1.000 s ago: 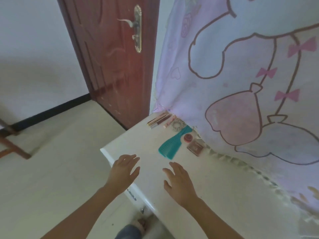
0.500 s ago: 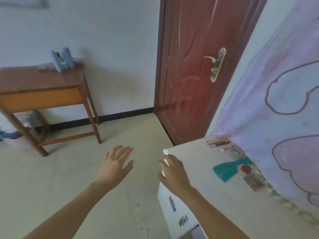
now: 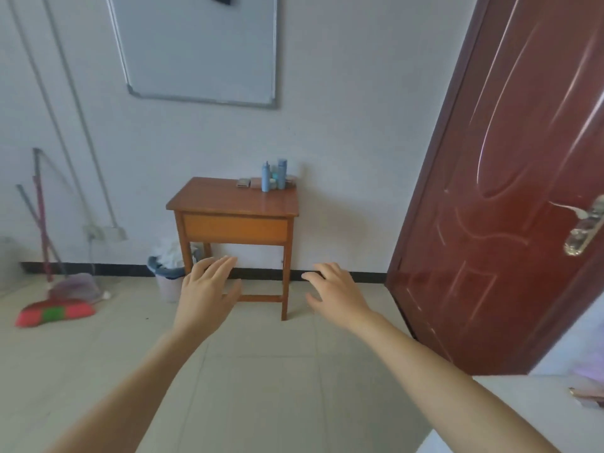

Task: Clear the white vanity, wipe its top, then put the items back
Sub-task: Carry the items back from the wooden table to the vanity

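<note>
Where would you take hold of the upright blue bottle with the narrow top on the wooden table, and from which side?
Probably round its straight body, below the narrow neck, reaching in from the front edge of the wooden table. The blue bottle stands upright at the back, with a taller bottle close beside it, so front access looks freest.

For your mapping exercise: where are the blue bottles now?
Head view: the blue bottles stand at the back right corner of the wooden table, by the wall, left of the red door.
</note>
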Demonstrator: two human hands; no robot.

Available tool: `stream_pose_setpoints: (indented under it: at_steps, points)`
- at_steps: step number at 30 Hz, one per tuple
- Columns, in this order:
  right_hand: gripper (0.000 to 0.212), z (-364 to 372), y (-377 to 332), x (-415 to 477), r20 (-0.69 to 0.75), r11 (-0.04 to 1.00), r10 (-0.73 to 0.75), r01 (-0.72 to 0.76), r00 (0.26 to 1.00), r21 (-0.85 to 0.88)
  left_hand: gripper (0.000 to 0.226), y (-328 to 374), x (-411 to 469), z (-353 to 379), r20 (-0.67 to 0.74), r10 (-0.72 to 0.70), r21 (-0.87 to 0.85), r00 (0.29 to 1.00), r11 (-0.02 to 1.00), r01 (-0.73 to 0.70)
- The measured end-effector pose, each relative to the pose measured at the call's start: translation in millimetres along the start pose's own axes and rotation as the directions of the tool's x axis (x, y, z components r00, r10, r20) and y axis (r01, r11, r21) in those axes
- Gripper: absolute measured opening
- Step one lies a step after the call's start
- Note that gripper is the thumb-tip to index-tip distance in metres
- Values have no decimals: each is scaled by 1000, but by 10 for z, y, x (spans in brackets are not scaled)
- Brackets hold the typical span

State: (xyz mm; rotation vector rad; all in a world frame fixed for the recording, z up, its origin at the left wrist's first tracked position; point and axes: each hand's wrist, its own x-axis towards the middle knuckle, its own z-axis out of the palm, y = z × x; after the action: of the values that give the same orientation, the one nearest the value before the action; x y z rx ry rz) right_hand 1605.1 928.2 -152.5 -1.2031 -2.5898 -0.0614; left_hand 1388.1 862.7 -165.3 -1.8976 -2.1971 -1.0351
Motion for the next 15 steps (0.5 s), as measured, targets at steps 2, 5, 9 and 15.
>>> stream_pose_setpoints:
  at_steps: [2, 5, 9, 15]
  points:
    - [38, 9, -245, 353, -7, 997, -57, 57, 998, -61, 45, -353, 152, -237, -17, -10, 30, 1000, 999, 11]
    - [39, -37, -416, 686, -16, 993, -71, 69, 997, -96, 47, -657, 309, -470, -29, -36, 31, 999, 999, 37]
    - [40, -75, -584, 1152, -22, 990, -92, 90, 995, -105, 48, -984, 535, -697, -52, -79, 47, 996, 996, 81]
    - [44, -95, -485, 1807, -24, 985, -100, 95, 995, -143, 49, -1202, 1032, -673, -39, -80, 78, 996, 994, 82]
